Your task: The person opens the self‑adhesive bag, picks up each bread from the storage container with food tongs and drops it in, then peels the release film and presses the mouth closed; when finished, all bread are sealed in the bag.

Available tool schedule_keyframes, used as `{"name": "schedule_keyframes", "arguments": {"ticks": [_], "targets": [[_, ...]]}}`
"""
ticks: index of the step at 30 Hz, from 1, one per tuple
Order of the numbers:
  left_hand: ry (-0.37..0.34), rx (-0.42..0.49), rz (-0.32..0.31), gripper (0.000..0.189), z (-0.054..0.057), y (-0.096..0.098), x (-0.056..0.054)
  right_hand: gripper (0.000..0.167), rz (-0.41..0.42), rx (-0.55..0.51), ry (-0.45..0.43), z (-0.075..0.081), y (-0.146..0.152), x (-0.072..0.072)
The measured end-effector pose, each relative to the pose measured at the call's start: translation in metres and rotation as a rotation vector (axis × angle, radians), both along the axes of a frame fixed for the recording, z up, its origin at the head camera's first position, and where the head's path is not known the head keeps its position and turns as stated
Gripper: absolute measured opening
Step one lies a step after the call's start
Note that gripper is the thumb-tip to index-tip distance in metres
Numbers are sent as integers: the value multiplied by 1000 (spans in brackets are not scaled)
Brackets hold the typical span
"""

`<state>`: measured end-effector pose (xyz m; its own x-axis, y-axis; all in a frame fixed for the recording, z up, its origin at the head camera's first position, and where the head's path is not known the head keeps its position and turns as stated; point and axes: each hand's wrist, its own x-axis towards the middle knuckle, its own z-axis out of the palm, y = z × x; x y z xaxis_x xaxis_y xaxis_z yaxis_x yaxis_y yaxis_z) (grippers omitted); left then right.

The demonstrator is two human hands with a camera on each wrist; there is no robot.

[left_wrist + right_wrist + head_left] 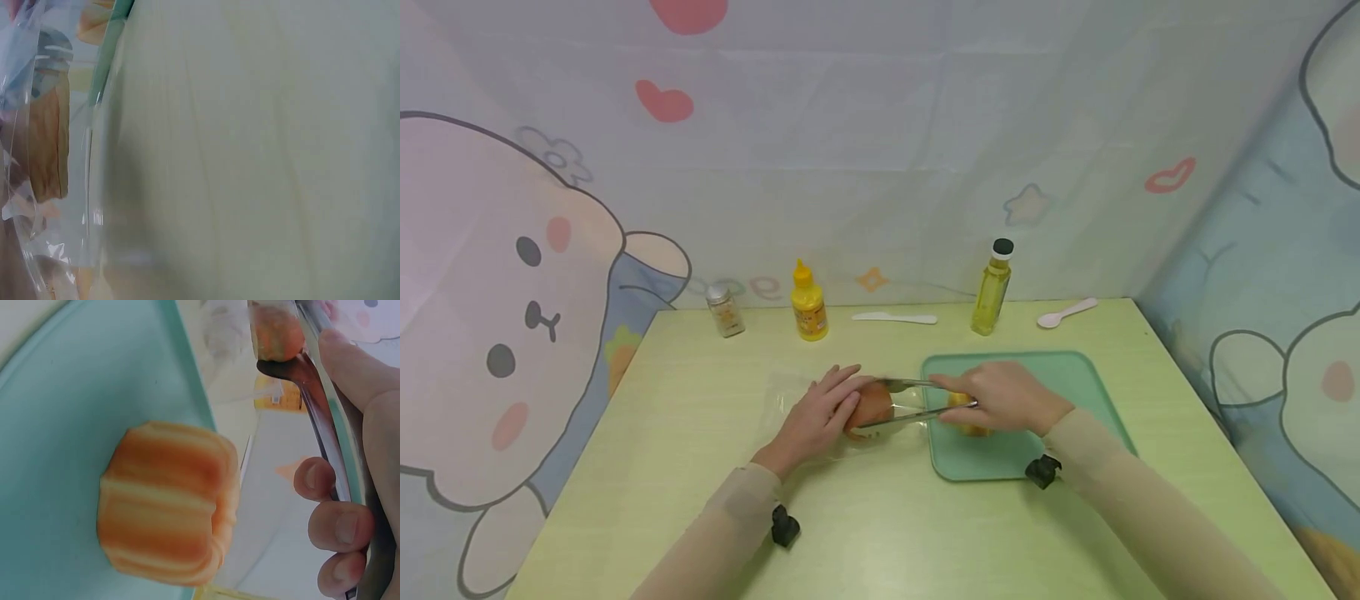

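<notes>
A brown piece of bread (874, 403) lies in a clear plastic bag (790, 400) left of the green tray (1030, 458). My left hand (820, 417) rests on the bag with its fingers stretched out, index and thumb at the bread. In the left wrist view, the bread (49, 137) shows through the plastic, and that hand is mostly hidden. My right hand (1003, 396) grips metal tongs (910, 414), whose two arms reach left to either side of the bagged bread. Beneath this hand sits a golden striped bread roll (165, 503) on the tray.
Along the table's back edge stand a shaker jar (726, 312), a yellow squeeze bottle (808, 304) and an oil bottle (992, 290). A white plastic knife (895, 318) and a pink spoon (1066, 313) lie there too. A printed cloth backdrop rises behind.
</notes>
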<state>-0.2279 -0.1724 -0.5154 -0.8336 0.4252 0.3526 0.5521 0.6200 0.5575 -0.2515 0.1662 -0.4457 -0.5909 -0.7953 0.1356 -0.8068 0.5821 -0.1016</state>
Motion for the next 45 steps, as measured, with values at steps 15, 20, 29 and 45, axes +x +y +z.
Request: {"name": "schedule_keyframes", "arguments": {"ticks": [15, 20, 29, 45], "targets": [[144, -15, 9, 29, -8, 4, -3, 64, -39, -13, 4, -6, -27, 6], [161, -39, 15, 30, -7, 6, -2, 64, -48, -7, 17, -10, -34, 6], [198, -40, 8, 28, -4, 11, 1, 63, -72, 5, 21, -11, -50, 11], [220, -72, 6, 29, -2, 9, 2, 57, -144, -18, -32, -13, -63, 18]]}}
